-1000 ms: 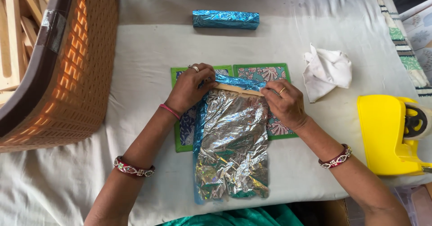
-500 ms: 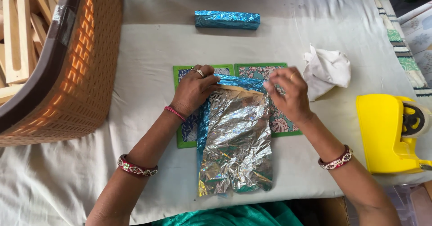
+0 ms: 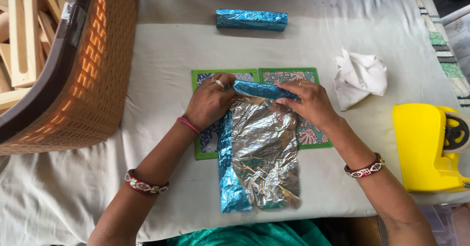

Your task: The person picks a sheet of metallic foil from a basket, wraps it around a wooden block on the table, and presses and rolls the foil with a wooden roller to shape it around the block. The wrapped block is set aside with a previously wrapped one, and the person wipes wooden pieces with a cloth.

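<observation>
A crumpled sheet of foil [image 3: 262, 153], silver inside and blue outside, lies on two patterned green-edged mats [image 3: 313, 128] on the cloth-covered table. Its far end is rolled over into a blue tube [image 3: 262, 89]. My left hand [image 3: 210, 101] grips the tube's left end. My right hand [image 3: 311, 101] presses on its right end with fingers curled over it. What is inside the roll is hidden. A finished blue foil-wrapped block [image 3: 251, 20] lies further back.
A large orange woven basket [image 3: 83, 74] with wooden pieces stands at the left. A crumpled white cloth [image 3: 360, 77] lies to the right. A yellow tape dispenser [image 3: 431, 148] sits at the right edge. The table's near edge is just below the foil.
The far foil edge has been folded over the wooden piece, which is now hidden. Both hands shifted slightly toward me with the roll.
</observation>
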